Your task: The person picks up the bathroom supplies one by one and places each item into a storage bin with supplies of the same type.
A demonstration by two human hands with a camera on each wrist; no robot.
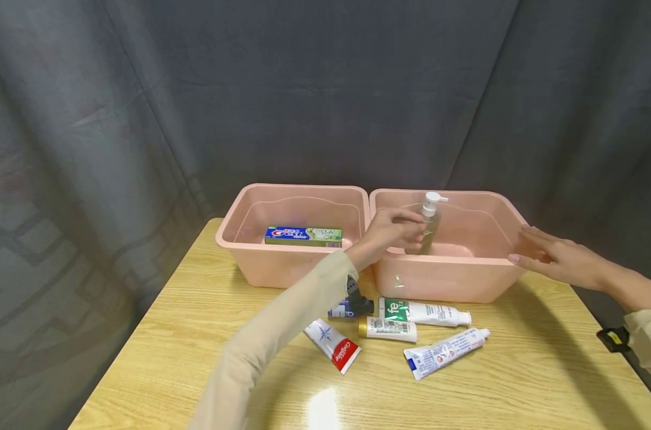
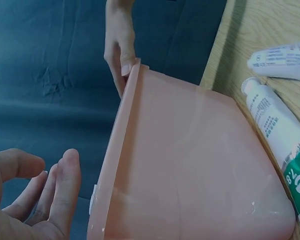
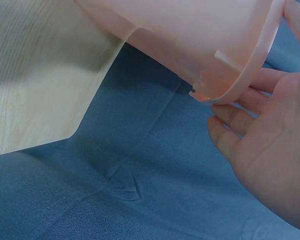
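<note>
My left hand (image 1: 386, 234) is over the near left part of the right pink bin (image 1: 444, 280), its fingertips overlapping a pump bottle (image 1: 433, 228) with a white pump top in the head view. In the left wrist view the thumb and fingers (image 2: 64, 195) stand apart with nothing between them. The bottle stands upright inside the bin. At the bin's right near corner, my right hand (image 1: 564, 257) touches the rim with extended fingers. The right wrist view shows those fingers (image 3: 232, 119) against the rim's outer side.
The left pink bin (image 1: 290, 267) holds a Crest toothpaste box (image 1: 304, 236). In front lie a red-and-white Colgate tube (image 1: 333, 345), a gold-capped tube (image 1: 388, 329), a green-and-white tube (image 1: 424, 312), a white-and-blue tube (image 1: 446, 352) and a blue item (image 1: 340, 309) partly behind my left wrist.
</note>
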